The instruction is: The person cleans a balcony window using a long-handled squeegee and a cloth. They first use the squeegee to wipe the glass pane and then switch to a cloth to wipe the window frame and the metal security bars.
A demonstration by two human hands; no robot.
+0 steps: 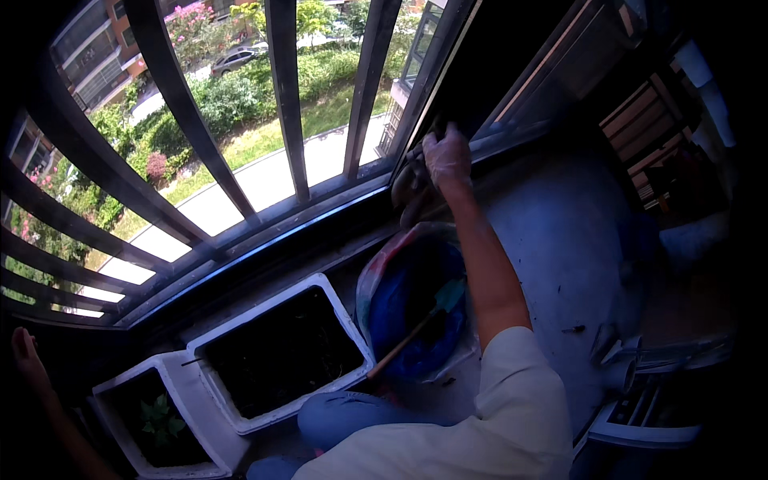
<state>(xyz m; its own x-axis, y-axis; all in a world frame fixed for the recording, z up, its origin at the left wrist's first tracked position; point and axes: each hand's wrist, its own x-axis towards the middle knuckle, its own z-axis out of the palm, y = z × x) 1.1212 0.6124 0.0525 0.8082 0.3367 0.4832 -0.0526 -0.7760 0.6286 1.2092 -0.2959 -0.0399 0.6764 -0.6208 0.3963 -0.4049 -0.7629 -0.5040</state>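
Note:
My right hand [448, 157], pale as if dusty or thinly covered, reaches up to the corner of the window frame. Its fingers are closed at a dark, lumpy thing [412, 186] hanging there, too dim to name. At the far left edge my left hand [26, 349] is raised in shadow beside the window, fingers stretched out and nothing seen in it. Between my arms stands a white foam box [278, 300] of dark soil. A blue plastic bag [412, 276] lies open beside it, with a green-bladed, wooden-handled small shovel [450, 296] leaning in it.
A second white box [188, 412] at lower left holds a leafy green plant [162, 419]. Dark window bars [286, 104] run along the far side, with a garden beyond. To the right are a grey floor [552, 232], a wooden rack [644, 136] and stacked items [640, 432].

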